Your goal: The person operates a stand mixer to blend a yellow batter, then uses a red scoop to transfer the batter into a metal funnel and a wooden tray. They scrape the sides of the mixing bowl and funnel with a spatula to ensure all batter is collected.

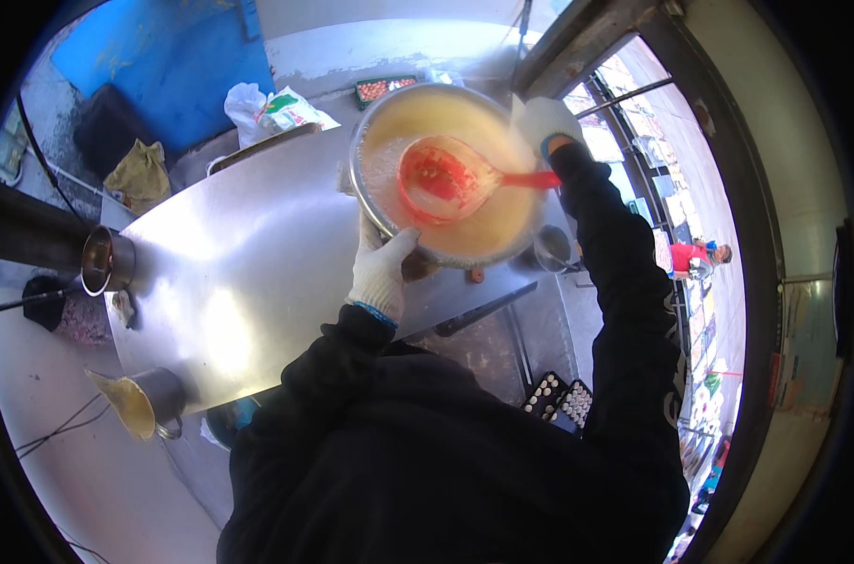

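A large metal basin (365, 204) of pale yellow, batter-like liquid (392, 155) is over the steel table's far right part. My left hand (381, 271), in a white knit glove, grips the near left rim, its thumb over the edge. A red plastic ladle (434, 180) rests in the basin, its bowl coated with liquid and its handle pointing right, up to my right sleeve. At the far right rim is my right hand (550, 120), also gloved. A pale, blurred flat shape (520, 120) shows by its fingers; whether the hand holds it is unclear.
On the steel table (258, 247) stand a metal pot (109, 261) and a metal jug (155, 402) at the left edge. A small pan (552, 248) sits right of the basin. Egg trays (557, 398) lie low at right; an egg crate (385, 90) is behind. A person (698, 259) is outside.
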Demonstrator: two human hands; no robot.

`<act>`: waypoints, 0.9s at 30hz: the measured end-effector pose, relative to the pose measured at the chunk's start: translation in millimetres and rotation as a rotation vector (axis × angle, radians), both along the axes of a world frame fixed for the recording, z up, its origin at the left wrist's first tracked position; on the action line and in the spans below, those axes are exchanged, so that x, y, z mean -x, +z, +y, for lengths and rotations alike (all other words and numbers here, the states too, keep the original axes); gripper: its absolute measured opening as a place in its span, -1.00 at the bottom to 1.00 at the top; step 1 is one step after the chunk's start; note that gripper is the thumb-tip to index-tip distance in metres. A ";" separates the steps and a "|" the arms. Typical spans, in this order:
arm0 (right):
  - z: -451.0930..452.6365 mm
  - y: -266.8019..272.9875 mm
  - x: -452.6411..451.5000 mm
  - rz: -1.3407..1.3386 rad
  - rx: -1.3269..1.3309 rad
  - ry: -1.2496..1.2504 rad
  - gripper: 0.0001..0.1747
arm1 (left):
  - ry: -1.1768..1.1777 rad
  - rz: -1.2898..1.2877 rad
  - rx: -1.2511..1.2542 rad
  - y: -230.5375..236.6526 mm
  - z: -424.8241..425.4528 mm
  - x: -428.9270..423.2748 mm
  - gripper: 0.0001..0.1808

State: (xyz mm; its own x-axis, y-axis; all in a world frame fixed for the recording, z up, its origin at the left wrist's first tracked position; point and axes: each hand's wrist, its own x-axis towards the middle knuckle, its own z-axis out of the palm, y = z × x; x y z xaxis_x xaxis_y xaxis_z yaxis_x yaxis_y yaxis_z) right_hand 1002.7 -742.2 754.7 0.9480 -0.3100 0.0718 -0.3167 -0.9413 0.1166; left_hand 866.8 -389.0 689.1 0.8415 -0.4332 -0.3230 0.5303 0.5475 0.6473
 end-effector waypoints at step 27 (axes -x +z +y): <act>117.9 -1.7 -76.5 -0.035 0.007 1.100 -0.83 | -0.151 -0.059 -0.340 -22.4 6.8 -281.8 -0.19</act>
State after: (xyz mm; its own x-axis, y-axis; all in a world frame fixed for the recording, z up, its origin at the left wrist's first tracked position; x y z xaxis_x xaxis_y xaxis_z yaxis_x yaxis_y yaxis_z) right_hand 1079.2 -624.3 753.0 0.7034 0.7034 0.1022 0.6915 -0.7105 0.1308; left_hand 1148.6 -382.2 666.7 0.7977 -0.4302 -0.4226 0.5450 0.2145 0.8105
